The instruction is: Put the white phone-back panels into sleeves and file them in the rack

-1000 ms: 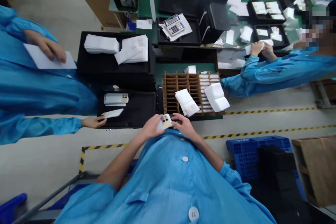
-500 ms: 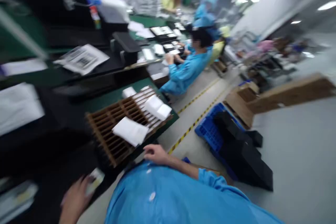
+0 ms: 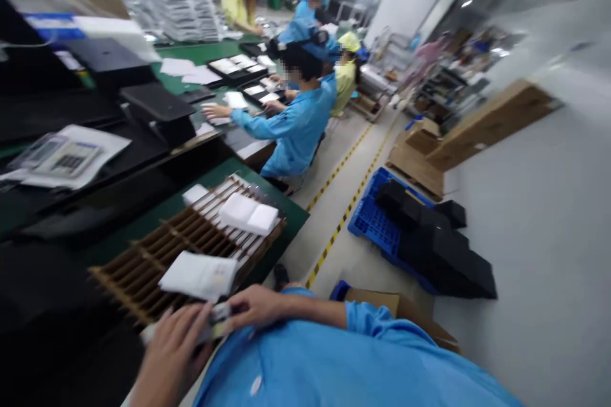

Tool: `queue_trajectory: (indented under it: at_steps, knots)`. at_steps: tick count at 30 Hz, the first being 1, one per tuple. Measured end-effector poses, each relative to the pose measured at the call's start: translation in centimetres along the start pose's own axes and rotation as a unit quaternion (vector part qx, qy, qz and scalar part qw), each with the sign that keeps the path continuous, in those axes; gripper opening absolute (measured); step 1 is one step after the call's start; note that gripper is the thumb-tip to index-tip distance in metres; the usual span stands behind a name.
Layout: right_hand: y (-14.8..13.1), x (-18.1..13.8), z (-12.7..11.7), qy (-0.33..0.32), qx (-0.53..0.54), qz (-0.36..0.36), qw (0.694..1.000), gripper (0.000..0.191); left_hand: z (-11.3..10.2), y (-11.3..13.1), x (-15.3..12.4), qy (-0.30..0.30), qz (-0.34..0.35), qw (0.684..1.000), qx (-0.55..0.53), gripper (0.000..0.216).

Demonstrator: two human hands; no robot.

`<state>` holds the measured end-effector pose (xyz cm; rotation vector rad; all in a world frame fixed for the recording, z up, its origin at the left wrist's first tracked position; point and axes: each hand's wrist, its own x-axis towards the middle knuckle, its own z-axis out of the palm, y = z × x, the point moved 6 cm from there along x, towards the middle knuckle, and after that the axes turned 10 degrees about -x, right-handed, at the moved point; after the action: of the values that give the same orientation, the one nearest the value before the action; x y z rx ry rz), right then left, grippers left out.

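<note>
Near the front edge of the bench, my left hand (image 3: 176, 340) is closed around a small flat pale piece (image 3: 218, 319) with a yellowish patch. Its kind is blurred and mostly hidden by fingers. From the other side, my right hand (image 3: 255, 306) pinches the piece's right end, close against my blue coat. Just beyond my hands, a folded white sheet or pouch (image 3: 198, 275) lies on a brown slotted divider rack (image 3: 143, 257). A second white stack (image 3: 249, 213) rests farther back on the rack, where several slots are filled with white pieces.
Printed sheets in a clear bag (image 3: 71, 156) lie on the black shelf at left. A co-worker in blue (image 3: 298, 124) sits at the adjoining bench. On the right floor stands a blue pallet (image 3: 377, 222) with black blocks, near cardboard boxes (image 3: 417, 165).
My left hand has brought the small piece rightward to my right hand, which now grips it too. The view has turned right, and the co-worker's arm has reached out over the bench.
</note>
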<state>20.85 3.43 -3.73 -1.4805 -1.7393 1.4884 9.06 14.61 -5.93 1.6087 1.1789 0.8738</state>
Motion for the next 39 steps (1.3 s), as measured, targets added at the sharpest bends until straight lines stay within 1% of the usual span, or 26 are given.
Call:
queue_trajectory:
  at_steps: [2,3,4,5,6,7,8,10,12,14,16,17,19,20,24,28,32,35,39]
  knots:
    - [0.7,0.0,2.5,-0.051,0.029,-0.009,0.998,0.033,-1.8,-0.6,-3.8,0.021,-0.032,0.999,0.015,0.054]
    - [1.3,0.0,3.0,-0.059,0.049,-0.007,0.997,0.034,-2.6,-0.5,-5.4,0.032,-0.044,0.998,0.025,0.055]
    - [2.1,-0.1,2.8,-0.050,0.073,0.003,0.996,0.036,-3.3,-0.3,-6.6,0.040,-0.051,0.997,0.037,0.056]
    - [3.0,-0.3,2.0,-0.025,0.102,0.020,0.994,0.038,-3.8,0.2,-7.4,0.045,-0.050,0.996,0.051,0.055]
    - [4.4,-0.5,0.6,0.029,0.137,0.052,0.989,0.039,-4.0,0.8,-7.6,0.044,-0.040,0.996,0.068,0.053]
    - [5.8,-0.8,-1.1,0.086,0.175,0.085,0.977,0.041,-4.0,1.6,-7.4,0.039,-0.021,0.995,0.087,0.050]
    - [7.2,-1.3,-2.9,0.145,0.214,0.113,0.959,0.044,-3.6,2.4,-6.6,0.034,0.002,0.994,0.108,0.045]
    - [9.6,-2.3,-6.3,0.247,0.268,0.148,0.919,0.050,-2.1,3.6,-3.9,0.019,0.046,0.988,0.149,0.034]
    - [11.3,-3.1,-9.1,0.317,0.293,0.163,0.887,0.051,0.3,4.0,-0.1,-0.006,0.059,0.981,0.187,0.026]
    - [12.3,-3.5,-11.1,0.348,0.309,0.167,0.869,0.049,2.9,3.6,3.5,-0.055,0.051,0.972,0.222,0.022]
    - [12.8,-3.5,-12.4,0.360,0.325,0.162,0.860,0.049,4.6,2.5,6.2,-0.086,0.022,0.962,0.258,0.018]
    - [12.9,-3.4,-12.9,0.363,0.330,0.158,0.857,0.049,5.1,2.0,7.1,-0.092,0.006,0.957,0.273,0.015]
    - [13.2,-3.3,-13.5,0.371,0.332,0.150,0.854,0.048,5.2,1.0,8.2,-0.096,-0.016,0.951,0.294,0.013]
    - [13.3,-3.1,-13.7,0.374,0.332,0.147,0.854,0.049,5.2,0.6,8.4,-0.099,-0.020,0.949,0.299,0.016]
    - [13.7,-2.7,-13.6,0.374,0.330,0.149,0.854,0.052,5.1,0.1,8.6,-0.119,-0.028,0.940,0.320,0.024]
    - [13.6,-2.0,-13.4,0.347,0.315,0.153,0.870,0.055,6.1,0.2,8.6,-0.123,-0.036,0.930,0.346,0.020]
    - [13.4,-1.8,-13.6,0.334,0.299,0.155,0.880,0.054,6.8,0.3,8.4,-0.117,-0.047,0.930,0.346,0.024]
    - [13.2,-1.8,-13.8,0.319,0.303,0.152,0.885,0.053,6.2,0.3,8.5,-0.113,-0.056,0.936,0.328,0.026]
    - [12.6,-1.7,-13.3,0.291,0.315,0.139,0.892,0.051,4.7,0.6,8.7,-0.103,-0.068,0.947,0.297,0.026]
